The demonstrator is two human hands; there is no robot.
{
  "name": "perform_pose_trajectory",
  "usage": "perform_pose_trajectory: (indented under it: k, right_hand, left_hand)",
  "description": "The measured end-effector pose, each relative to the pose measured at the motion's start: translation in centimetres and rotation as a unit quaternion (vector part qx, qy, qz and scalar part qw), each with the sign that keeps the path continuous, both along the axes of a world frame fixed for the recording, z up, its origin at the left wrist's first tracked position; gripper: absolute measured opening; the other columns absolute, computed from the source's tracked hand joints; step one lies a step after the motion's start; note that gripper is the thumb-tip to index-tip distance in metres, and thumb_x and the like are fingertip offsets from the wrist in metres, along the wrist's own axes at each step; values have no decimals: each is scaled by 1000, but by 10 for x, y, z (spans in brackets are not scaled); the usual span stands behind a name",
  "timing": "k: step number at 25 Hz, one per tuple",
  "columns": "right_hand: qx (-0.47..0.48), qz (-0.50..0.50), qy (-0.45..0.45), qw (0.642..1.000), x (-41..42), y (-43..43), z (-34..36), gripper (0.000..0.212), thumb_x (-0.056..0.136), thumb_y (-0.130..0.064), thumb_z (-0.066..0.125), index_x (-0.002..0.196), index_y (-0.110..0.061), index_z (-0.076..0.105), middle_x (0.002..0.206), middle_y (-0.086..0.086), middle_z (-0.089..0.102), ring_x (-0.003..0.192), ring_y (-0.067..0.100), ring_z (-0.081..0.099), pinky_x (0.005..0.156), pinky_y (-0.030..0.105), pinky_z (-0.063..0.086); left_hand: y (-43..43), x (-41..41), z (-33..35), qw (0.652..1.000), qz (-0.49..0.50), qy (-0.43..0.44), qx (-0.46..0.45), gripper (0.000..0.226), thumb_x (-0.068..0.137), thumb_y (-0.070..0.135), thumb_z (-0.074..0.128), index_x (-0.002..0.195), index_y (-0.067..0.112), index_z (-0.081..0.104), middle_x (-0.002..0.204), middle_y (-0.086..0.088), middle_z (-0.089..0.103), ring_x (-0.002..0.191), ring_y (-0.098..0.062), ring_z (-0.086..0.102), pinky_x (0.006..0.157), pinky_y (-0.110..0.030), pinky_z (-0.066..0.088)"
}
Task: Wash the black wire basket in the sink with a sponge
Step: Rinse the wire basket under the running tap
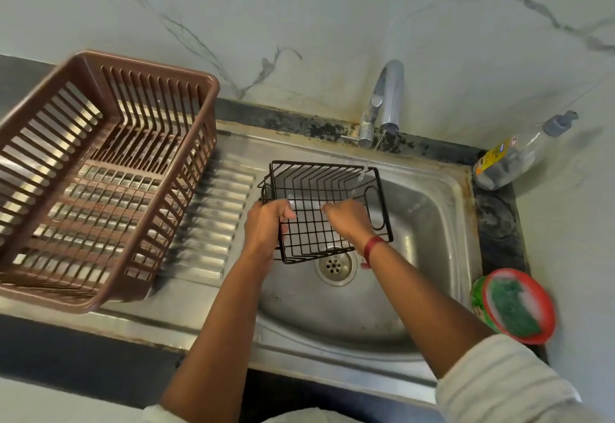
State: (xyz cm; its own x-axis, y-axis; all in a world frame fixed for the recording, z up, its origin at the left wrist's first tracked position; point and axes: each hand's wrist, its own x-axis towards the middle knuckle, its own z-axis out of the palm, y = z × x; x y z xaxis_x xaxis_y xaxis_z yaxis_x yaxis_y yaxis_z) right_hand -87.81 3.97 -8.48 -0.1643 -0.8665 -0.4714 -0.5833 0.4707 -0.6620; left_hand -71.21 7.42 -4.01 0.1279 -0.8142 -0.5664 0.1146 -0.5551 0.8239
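The black wire basket [319, 203] is held above the steel sink [429, 223], tilted with its opening facing me, under a thin stream of water from the tap [387, 99]. My left hand [266, 223] grips its left edge with the fingers curled round the wires. Inside the basket, my right hand [349, 223] lies against the wire bottom; its fingertips are hidden, so I cannot tell whether it holds anything. A green sponge [512, 309] lies in a round red-rimmed tub [545, 306] on the counter to the right of the sink.
A large brown plastic dish rack [100, 173] stands on the ribbed drainboard [213, 223] to the left. A clear soap dispenser bottle [519, 153] lies at the back right corner. The drain [336, 266] sits just below the basket. A marble wall rises behind.
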Motion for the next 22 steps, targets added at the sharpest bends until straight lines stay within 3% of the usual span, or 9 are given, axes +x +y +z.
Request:
perform_pose_trajectory:
  k: [2,4,7,10,12,15,18,20,22]
  right_hand:
    - [-30,92,24,995,-11,14,-2,44,100,-40,46,68,-11,58,50,-7,36,42,11,31,58,28,40]
    - [-92,141,42,985,-22,33,1,56,101,-49,39,80,-8,70,52,-2,54,43,15,48,56,26,47]
    - [-209,144,77,964,-37,48,1,72,97,-66,23,62,-20,65,62,0,69,58,16,66,65,29,55]
    - [-309,116,136,934,-45,50,4,64,98,-56,32,42,-26,31,39,-11,35,35,6,33,44,21,29]
    - [-347,98,166,918,-44,45,9,60,96,-44,41,42,-27,22,37,-12,26,33,2,23,46,17,18]
    - [-330,61,171,927,-48,24,14,59,92,-40,42,39,-14,37,34,-6,34,31,12,32,41,19,25]
    - [-272,44,121,954,-59,-6,10,59,94,-37,49,42,-8,50,35,-3,40,32,15,35,42,24,34]
    - [-228,39,66,971,-67,-28,7,54,95,-32,56,46,-9,53,39,-2,43,36,14,36,44,24,36]
    - [-200,26,29,979,-73,-47,5,49,95,-29,59,49,-12,54,42,-2,44,38,13,36,46,23,35]
  left_hand:
    - [1,2,9,1000,6,19,23,21,51,28,62,69,20,55,65,0,51,62,-19,49,58,-35,41]
    - [2,2,11,998,15,31,53,13,65,24,60,76,18,60,63,1,52,57,-18,49,55,-31,40]
    - [4,-1,9,994,10,30,108,25,77,28,60,97,13,63,65,-2,55,55,-18,52,57,-29,43]
    - [8,-6,8,987,8,66,149,35,84,41,62,98,9,66,63,-4,66,57,-19,57,60,-32,46]
    - [9,-9,2,982,0,100,161,56,81,58,67,106,7,69,78,-10,70,67,-24,60,64,-36,51]
    - [7,-14,-4,975,-18,142,172,90,68,83,61,120,11,72,104,-16,71,92,-30,61,74,-38,51]
    - [6,-24,-6,986,-2,66,153,72,87,80,41,116,21,72,113,-10,73,103,-27,60,84,-41,44]
    - [4,-33,-4,993,18,6,117,62,90,75,46,123,27,68,128,-5,69,120,-25,56,98,-44,41]
    - [4,-37,-14,995,0,-64,76,84,73,86,61,140,35,57,151,-4,53,142,-29,43,115,-54,34]
